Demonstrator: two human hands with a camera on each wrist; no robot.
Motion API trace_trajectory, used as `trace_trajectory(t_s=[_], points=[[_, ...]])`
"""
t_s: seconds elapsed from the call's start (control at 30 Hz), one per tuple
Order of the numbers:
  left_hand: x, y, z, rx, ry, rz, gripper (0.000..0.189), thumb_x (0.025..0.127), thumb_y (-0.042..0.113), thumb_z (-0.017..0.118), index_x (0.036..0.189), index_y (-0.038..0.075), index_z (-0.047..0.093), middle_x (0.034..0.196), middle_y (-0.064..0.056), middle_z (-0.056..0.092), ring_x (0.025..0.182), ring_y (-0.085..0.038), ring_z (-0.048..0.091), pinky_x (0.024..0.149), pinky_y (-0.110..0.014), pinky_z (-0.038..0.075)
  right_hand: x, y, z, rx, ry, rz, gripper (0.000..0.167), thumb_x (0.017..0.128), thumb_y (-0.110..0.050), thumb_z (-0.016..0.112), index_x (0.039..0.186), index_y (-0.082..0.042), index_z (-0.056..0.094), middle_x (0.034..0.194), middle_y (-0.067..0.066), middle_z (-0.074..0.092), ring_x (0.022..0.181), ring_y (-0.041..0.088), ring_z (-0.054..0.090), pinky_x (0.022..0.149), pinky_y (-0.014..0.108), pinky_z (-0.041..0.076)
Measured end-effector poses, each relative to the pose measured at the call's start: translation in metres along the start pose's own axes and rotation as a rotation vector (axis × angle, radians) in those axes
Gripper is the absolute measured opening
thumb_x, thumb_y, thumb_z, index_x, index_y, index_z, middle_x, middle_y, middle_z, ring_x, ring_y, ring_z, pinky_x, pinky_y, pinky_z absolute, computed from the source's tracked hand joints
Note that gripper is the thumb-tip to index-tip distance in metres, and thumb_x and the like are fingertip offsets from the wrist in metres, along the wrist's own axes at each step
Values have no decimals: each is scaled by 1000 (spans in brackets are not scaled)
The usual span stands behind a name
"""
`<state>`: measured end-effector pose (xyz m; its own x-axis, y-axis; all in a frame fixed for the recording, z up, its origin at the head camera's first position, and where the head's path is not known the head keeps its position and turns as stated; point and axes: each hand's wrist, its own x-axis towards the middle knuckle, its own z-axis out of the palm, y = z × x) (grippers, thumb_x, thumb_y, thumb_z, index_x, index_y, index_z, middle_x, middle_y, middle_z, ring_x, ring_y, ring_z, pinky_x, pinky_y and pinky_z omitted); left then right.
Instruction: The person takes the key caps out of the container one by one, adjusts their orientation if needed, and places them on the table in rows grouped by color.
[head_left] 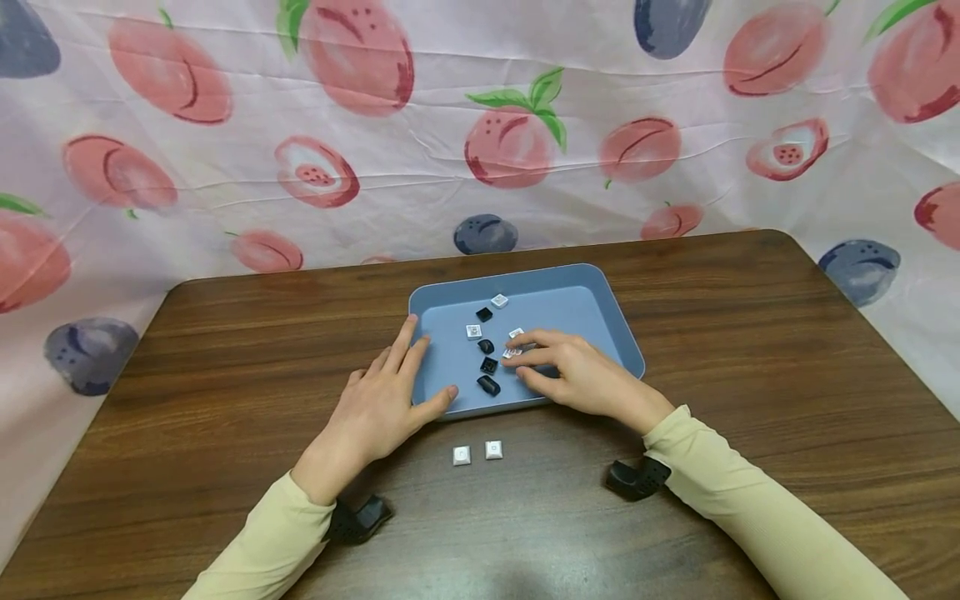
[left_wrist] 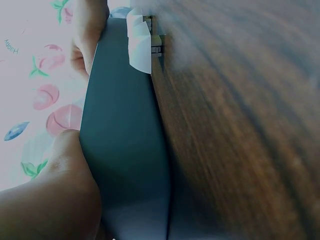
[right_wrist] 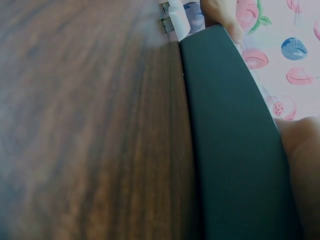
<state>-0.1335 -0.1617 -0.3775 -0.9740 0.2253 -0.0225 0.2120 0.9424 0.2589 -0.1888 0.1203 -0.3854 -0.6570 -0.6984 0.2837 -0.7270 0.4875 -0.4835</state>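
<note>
Several small white and black keycaps lie in a blue tray (head_left: 600,321) on the table. My left hand (head_left: 378,404) rests at the tray's left edge, fingers spread and thumb over the near rim. My right hand (head_left: 573,371) reaches over the right part of the tray, fingers extended, and its fingertips are right at a white keycap (head_left: 512,353). Another white keycap (head_left: 516,332) lies just beyond the index finger. To the left of these fingertips is a column of black keycaps, among them a long one (head_left: 488,385). Both wrist views show the tray's near wall (left_wrist: 125,125) between the hands.
Two white keycaps, a left one (head_left: 461,456) and a right one (head_left: 493,450), stand on the brown wooden table (head_left: 247,375) in front of the tray. A fruit-print cloth (head_left: 420,158) hangs behind the table. Each wrist wears a black camera.
</note>
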Motion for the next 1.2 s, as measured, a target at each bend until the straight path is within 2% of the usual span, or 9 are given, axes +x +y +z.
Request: trace_trajectory(t_s=[0.2, 0.37, 0.43, 0.6, 0.87, 1.03, 1.2], points=[[-1, -1, -1, -3, 2, -2, 85, 97, 64, 51, 159, 10, 33, 173, -6, 5, 147, -38, 39, 101, -68, 38, 1, 0, 2, -51, 45, 13, 26, 99, -19, 64, 120, -9, 77, 130, 6, 66, 122, 23, 63, 99, 43, 52], [-1, -1, -2, -3, 9, 5, 82, 98, 62, 51, 158, 9, 34, 173, -6, 7, 147, -37, 39, 99, -67, 39, 1, 0, 3, 15, 113, 59, 22, 94, -15, 69, 111, -6, 79, 119, 7, 69, 90, 14, 68, 79, 32, 56], [-1, -1, -2, -2, 9, 6, 82, 98, 61, 52, 158, 9, 35, 173, -5, 7, 147, -36, 39, 98, -67, 39, 1, 0, 3, 40, 140, 89, 19, 93, -13, 70, 107, -6, 80, 115, 7, 70, 83, 12, 68, 73, 30, 57], [0, -1, -4, 3, 12, 12, 82, 98, 62, 52, 158, 9, 35, 173, -5, 6, 147, -36, 39, 98, -67, 39, 3, -1, 1, 43, 197, 168, 16, 90, -11, 72, 104, -7, 80, 107, 6, 72, 87, 16, 70, 76, 33, 58], [2, -1, -6, -1, -4, 14, 82, 98, 61, 51, 159, 9, 33, 173, -5, 5, 148, -37, 38, 100, -67, 39, 3, -1, 0, 103, 234, 298, 11, 84, -5, 78, 95, -6, 80, 95, 7, 74, 86, 20, 73, 78, 31, 60], [1, -2, -5, -5, -9, 13, 82, 98, 61, 52, 158, 9, 34, 173, -5, 5, 147, -37, 38, 100, -67, 39, 3, -1, 0, 114, 210, 368, 9, 84, -7, 80, 92, -10, 79, 95, 4, 76, 85, 16, 74, 79, 33, 59], [1, -3, -5, 0, -7, 7, 81, 98, 61, 52, 158, 10, 34, 173, -5, 5, 147, -37, 38, 99, -67, 39, 4, -3, -1, 124, 184, 372, 11, 84, -6, 79, 94, -10, 79, 90, 3, 75, 79, 12, 72, 74, 28, 58]])
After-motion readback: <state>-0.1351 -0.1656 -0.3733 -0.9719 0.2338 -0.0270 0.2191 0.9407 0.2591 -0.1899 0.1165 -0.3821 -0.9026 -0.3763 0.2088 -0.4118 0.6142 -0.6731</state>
